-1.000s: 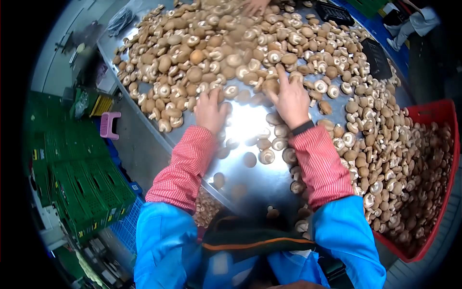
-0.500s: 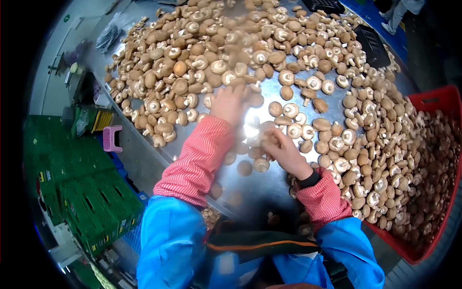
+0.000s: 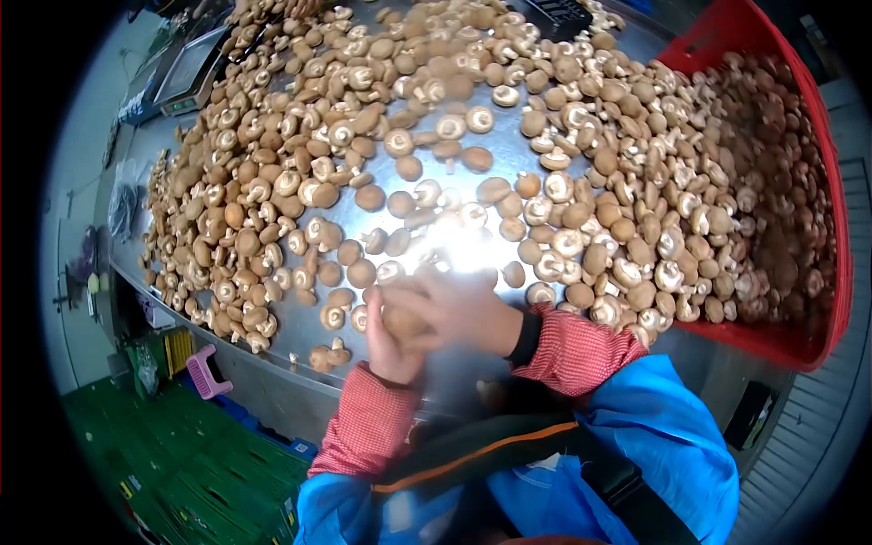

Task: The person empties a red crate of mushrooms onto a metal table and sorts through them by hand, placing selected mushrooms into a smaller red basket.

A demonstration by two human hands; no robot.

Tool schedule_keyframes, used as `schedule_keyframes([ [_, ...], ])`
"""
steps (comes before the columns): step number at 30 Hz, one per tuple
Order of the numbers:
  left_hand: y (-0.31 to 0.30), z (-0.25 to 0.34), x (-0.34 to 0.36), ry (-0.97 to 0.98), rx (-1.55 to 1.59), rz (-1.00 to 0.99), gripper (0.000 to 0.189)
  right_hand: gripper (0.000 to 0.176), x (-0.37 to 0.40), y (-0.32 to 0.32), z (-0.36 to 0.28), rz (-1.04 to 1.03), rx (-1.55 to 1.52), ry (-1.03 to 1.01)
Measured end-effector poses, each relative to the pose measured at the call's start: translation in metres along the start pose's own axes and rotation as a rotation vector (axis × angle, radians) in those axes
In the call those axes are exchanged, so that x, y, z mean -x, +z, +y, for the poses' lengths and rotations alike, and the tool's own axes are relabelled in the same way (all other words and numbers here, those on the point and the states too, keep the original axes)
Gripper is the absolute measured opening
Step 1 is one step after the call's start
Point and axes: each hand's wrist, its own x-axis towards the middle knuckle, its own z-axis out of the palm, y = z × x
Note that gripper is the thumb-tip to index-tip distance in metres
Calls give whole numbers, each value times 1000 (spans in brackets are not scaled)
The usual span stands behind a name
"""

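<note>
Many brown-capped mushrooms point(image 3: 247, 242) with pale stems lie spread over a shiny metal table point(image 3: 372, 173). Near the table's front edge my left hand point(image 3: 391, 350) is curled round a brown mushroom point(image 3: 402, 322), palm turned inward. My right hand point(image 3: 463, 313) reaches across from the right and touches the same mushroom, its fingers partly smeared by motion. Glare lies on the metal just beyond my hands. Loose mushrooms lie close to the left of my left hand.
A red bin point(image 3: 831, 263) full of mushrooms stands at the right. A black tray point(image 3: 559, 18) and a scale point(image 3: 191, 73) are at the back. Green crates point(image 3: 200, 454) and a pink stool point(image 3: 207, 372) are at the lower left. A plastic bag point(image 3: 124, 200) lies on the left edge.
The view has turned right. My two hands, apart before, have come together near the front edge, now round one mushroom. My left hand has drawn back from the pile.
</note>
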Motion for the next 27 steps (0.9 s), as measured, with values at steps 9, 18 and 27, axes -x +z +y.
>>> schedule_keyframes([
  [9, -17, -52, 13, -320, -166, -105, 53, 31, 54, -77, 189, -168, 690, 820],
  [18, 33, -52, -7, -379, -296, -198, 78, 19, 35, -51, 63, -54, 250, 341],
  [27, 36, -65, -1, -507, -290, -198, 48, 24, 69, -94, 140, 50, 590, 552],
])
